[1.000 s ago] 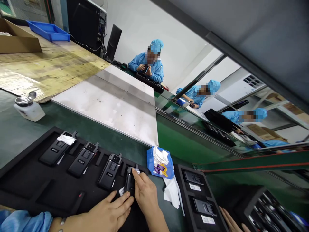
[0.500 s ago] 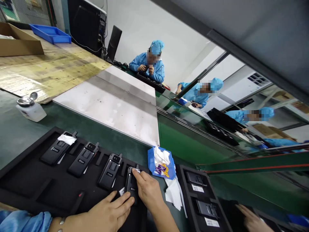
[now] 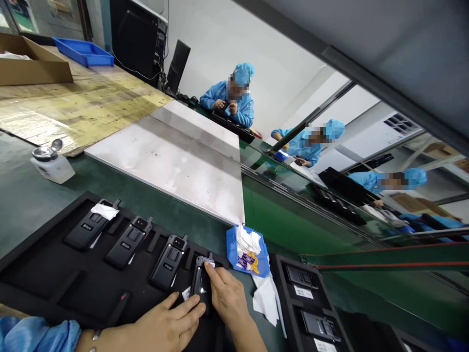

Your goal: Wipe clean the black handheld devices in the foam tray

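Observation:
A black foam tray (image 3: 40, 266) in front of me holds black handheld radios marked "Riton", backs up. Both my hands are at the rightmost radio (image 3: 201, 282). The fingers of my left hand (image 3: 170, 320) are stretched out, their tips touching its lower end. At its upper end, my right hand (image 3: 230, 296) presses a small white piece (image 3: 209, 263) with the fingertips; its thumb is hidden. Left of it lie a second radio (image 3: 168, 264), a third radio (image 3: 128, 243) and another radio (image 3: 88, 227) with a white cloth (image 3: 105, 211) on top.
A blue bin (image 3: 231, 244) of white wipes and purple packets stands beyond my right hand, near a loose white cloth (image 3: 264, 298). Another foam tray (image 3: 284, 298) with devices lies right. A white bottle (image 3: 53, 166) stands left. Behind are a white board (image 3: 176, 161) and co-workers in blue.
The view has shifted slightly. My right fingertips remain at the top of the rightmost radio, which looks slightly more tilted. A hand at the lower right has gone out of view.

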The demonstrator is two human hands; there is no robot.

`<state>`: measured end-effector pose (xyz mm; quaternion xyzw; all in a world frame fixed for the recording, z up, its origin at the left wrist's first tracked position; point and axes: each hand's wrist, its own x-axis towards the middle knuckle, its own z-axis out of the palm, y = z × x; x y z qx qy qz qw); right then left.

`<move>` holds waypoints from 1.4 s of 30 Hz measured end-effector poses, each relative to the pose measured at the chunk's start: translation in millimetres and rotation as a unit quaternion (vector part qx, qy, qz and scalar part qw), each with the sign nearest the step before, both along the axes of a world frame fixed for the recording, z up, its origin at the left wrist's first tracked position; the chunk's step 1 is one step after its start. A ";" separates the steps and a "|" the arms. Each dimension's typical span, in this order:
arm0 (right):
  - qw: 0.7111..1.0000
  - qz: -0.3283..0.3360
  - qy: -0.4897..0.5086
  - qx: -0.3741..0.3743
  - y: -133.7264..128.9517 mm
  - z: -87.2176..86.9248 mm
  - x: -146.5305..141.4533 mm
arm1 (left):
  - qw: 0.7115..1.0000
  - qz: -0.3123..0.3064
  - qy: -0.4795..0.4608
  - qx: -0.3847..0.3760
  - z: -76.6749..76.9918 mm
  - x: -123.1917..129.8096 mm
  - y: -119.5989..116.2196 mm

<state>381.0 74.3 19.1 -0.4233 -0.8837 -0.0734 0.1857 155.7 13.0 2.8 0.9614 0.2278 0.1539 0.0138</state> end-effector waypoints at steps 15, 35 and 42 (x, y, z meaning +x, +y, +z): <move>0.997 -0.057 -0.031 -0.039 -5.3 6.3 -10.5 | 1.000 0.006 -0.002 -0.015 2.3 -0.2 -1.2; 0.995 -0.085 0.047 -0.004 -12.3 -12.4 -14.9 | 1.000 0.000 -0.001 -0.011 0.0 -0.6 0.4; 0.994 -0.091 0.056 0.000 -12.9 -18.5 -15.4 | 1.000 0.013 -0.010 0.018 -9.5 2.1 -2.7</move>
